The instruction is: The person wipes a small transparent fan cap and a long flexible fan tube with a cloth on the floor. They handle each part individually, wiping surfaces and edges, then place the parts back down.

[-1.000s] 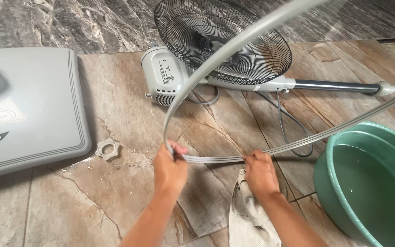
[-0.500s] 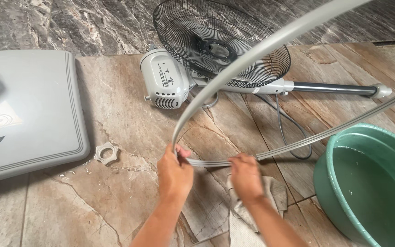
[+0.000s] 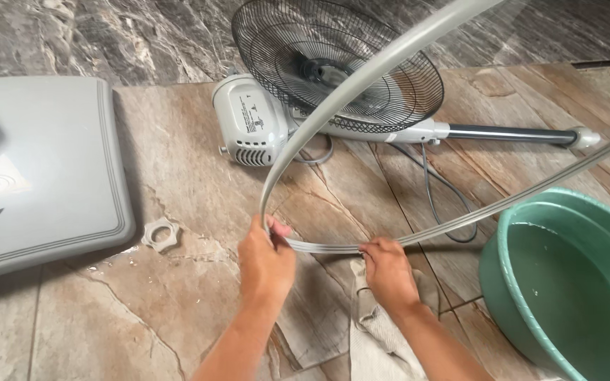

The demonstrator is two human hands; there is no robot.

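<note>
I hold the grey guard ring (image 3: 333,106) just left of the green basin (image 3: 566,282): left hand (image 3: 266,261) pinches it shut, right hand (image 3: 388,271) presses a cloth (image 3: 383,339) on it. Wiping looks midway; most of the rim remains.

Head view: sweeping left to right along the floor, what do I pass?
Flat grey plastic fan base → small grey plastic ring nut → left hand gripping the thin grey plastic hoop → right hand pressing a beige cloth to the hoop → round green plastic basin of water.
</note>
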